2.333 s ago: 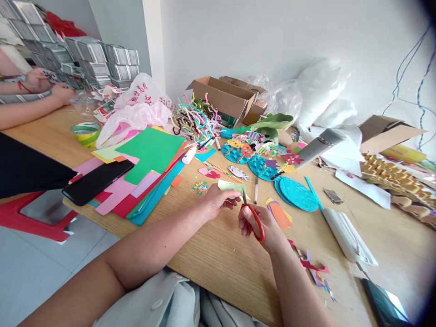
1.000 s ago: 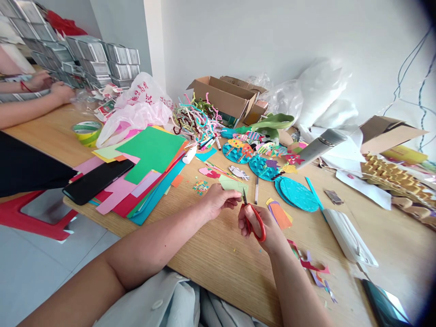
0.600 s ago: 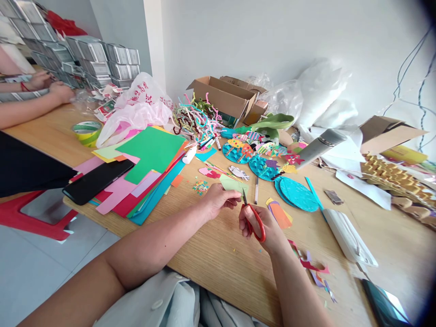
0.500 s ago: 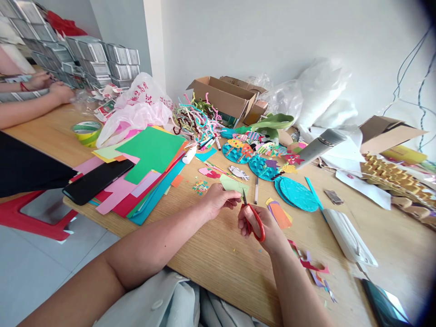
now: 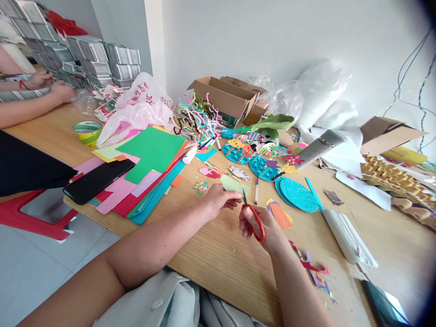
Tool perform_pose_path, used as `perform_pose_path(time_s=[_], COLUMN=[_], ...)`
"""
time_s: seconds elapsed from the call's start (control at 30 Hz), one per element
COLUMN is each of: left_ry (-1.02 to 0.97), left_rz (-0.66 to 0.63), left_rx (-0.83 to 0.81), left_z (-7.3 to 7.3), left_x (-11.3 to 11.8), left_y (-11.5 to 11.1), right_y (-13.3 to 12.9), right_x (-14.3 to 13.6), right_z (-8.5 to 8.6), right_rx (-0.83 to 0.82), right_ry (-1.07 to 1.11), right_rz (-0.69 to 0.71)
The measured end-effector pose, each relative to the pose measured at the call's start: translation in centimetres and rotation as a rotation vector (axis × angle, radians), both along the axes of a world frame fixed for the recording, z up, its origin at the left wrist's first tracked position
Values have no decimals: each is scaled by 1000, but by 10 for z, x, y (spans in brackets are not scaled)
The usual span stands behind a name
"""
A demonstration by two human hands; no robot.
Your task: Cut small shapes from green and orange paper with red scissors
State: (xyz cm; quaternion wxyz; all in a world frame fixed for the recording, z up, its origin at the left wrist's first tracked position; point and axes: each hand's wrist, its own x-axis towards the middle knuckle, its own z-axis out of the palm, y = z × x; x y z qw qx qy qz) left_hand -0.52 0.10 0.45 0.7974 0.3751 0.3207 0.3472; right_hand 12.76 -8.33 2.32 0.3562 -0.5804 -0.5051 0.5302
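Between the thumb and fingers of my left hand (image 5: pixel 221 200) is a small piece of light green paper (image 5: pixel 233 184), with a drawn line on it. My right hand (image 5: pixel 260 225) grips red-handled scissors (image 5: pixel 259 229); their blades point away from me and meet the paper's right edge. Just beyond the blades lies a pen (image 5: pixel 256 190). Small orange, purple and yellow paper pieces (image 5: pixel 281 215) rest right of the scissors. Left of the green paper are a heap of tiny paper bits (image 5: pixel 200 187) and pink-red cut-outs (image 5: pixel 209 172). A white fish cut-out (image 5: pixel 239 172) lies behind it.
Coloured paper sheets (image 5: pixel 153 150) and a black phone (image 5: pixel 98 181) lie on the left. Blue discs (image 5: pixel 296 194), a white pencil case (image 5: pixel 349 236) and paper scraps (image 5: pixel 313 268) are on the right. Pipe cleaners (image 5: pixel 197 118) and cardboard boxes (image 5: pixel 223 95) stand behind. Another person's hands (image 5: pixel 51 86) are far left.
Almost nothing differs. Both hands keep their places, with the scissors still at the edge of the green paper.
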Motion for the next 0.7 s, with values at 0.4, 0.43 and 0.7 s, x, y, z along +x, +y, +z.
perform_pose_path(time_s=[0.4, 0.43, 0.7], left_ry=[26, 27, 45], left_rz=[11, 11, 17], left_rx=[5, 6, 15], left_z=[2, 2, 1], left_x=[-1, -1, 0], left_y=[0, 0, 0], right_y=[0, 0, 0], right_x=[0, 0, 0], right_z=[2, 2, 2], right_rx=[7, 13, 27], right_ry=[-18, -18, -20], right_rz=[20, 27, 54])
